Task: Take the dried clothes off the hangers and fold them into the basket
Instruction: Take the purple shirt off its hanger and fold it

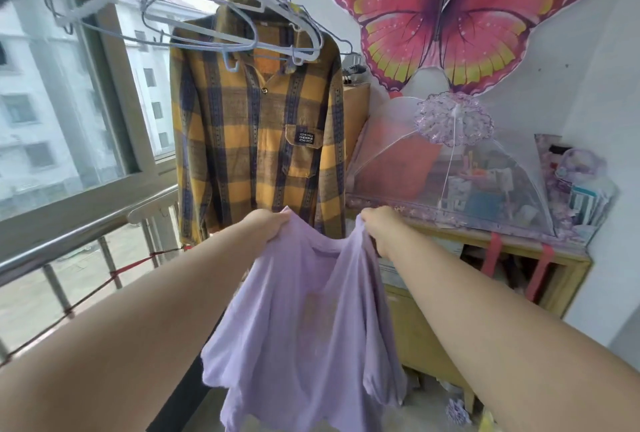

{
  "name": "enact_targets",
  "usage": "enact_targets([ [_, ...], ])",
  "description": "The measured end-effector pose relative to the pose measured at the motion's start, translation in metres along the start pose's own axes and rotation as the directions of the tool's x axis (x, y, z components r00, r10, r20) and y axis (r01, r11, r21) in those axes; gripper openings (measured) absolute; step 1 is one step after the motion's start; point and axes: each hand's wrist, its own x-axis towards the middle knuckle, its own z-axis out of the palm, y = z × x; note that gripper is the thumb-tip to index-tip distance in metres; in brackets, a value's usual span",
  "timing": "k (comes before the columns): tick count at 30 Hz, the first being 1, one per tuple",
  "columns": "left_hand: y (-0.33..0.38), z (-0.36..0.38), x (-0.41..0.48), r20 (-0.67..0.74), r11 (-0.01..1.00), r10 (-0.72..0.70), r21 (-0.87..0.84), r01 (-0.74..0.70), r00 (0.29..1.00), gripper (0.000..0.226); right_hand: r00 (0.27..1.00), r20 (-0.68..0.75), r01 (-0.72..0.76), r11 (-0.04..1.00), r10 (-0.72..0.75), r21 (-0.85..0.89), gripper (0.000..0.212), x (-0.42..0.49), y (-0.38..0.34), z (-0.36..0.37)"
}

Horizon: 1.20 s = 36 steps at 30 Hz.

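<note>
Lilac top (pixel 304 327) is held up in mid-air btw both hands, just in front of the yellow/navy plaid shirt (pixel 256 140) hanging on a hanger by the window (pixel 62 113). The fabric's thin, soft and crinkly, a bit see-through, and sags in the middle w/ floppy lobes at the sides that look like sleeves. Left hand (pixel 268 223) has its fingers curled tight round a bunch of the top edge, and the right hand (pixel 377 223) does the same on the other side. Fingertips are mostly buried in cloth, and the bottom hem is cut off by the frame edge. Empty hangers (pixel 225 26) up top are blurry, esp. at the left. Stuff under the mesh food cover (pixel 450 168) on the wooden cabinet (pixel 433 327) is too hazy to ID. Pocket label (pixel 304 138) on the plaid shirt reads "DENRE", tho the first letter could be an O. Pink butterfly kite (pixel 446 16) is on the wall.
</note>
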Motion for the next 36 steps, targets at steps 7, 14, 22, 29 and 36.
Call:
enact_targets([
  [7,0.002,0.030,-0.009,0.177,0.985,0.040,-0.172,-0.009,0.983,0.035,0.943,0.304,0.158,0.986,-0.133,-0.058,0.035,-0.026,0.013,0.044],
  [14,-0.014,0.027,-0.016,0.301,0.971,0.066,-0.238,0.008,0.951,0.034,0.843,0.529,0.091,0.995,-0.093,0.030,0.030,-0.042,0.020,0.037],
  [22,-0.044,0.015,-0.007,0.489,0.958,0.192,-0.283,-0.053,0.851,0.018,0.799,0.586,0.158,0.987,-0.131,0.005,0.041,-0.043,0.027,0.018],
  [29,-0.034,0.008,-0.016,0.526,0.959,0.254,-0.249,-0.139,0.812,0.024,0.717,0.614,0.432,0.902,-0.330,-0.019,0.079,-0.017,0.044,0.016],
  [36,-0.033,0.003,-0.018,0.559,0.926,0.352,-0.089,-0.367,0.751,0.019,0.731,0.625,0.450,0.882,-0.273,-0.142,0.046,-0.014,0.052,0.019],
])
